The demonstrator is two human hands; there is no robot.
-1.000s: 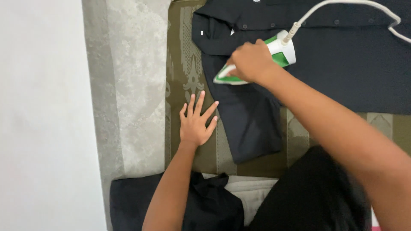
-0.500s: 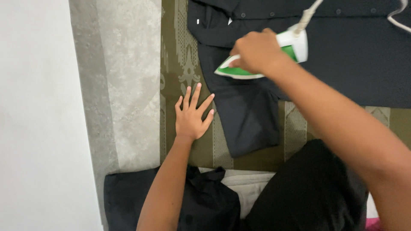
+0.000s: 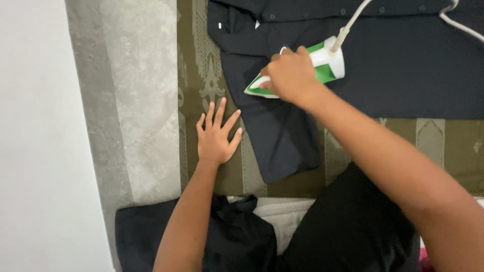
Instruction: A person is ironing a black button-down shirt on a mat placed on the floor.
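Since a second ago, left hand (image 3: 216, 133) unmoved, fingers spread flat on olive mat (image 3: 201, 75) just beside dark shirt (image 3: 403, 75) sleeve edge. Right hand (image 3: 290, 75) has drawn green-and-white iron (image 3: 322, 68) onto sleeve top, fist closed round handle. Grey floor free leftward; cord (image 3: 353, 20) trails up-right.

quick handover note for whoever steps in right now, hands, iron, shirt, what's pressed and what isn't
Right hand: grip closed on the green and white iron, soleplate on the dark shirt near the sleeve's shoulder.
Left hand: open, flat on the olive patterned mat, just left of the sleeve, not touching it.
Cord runs up across the shirt.
Done: shirt laid out flat.
Left: cannot tell which areas are pressed; folded dark cloth waits near the person.
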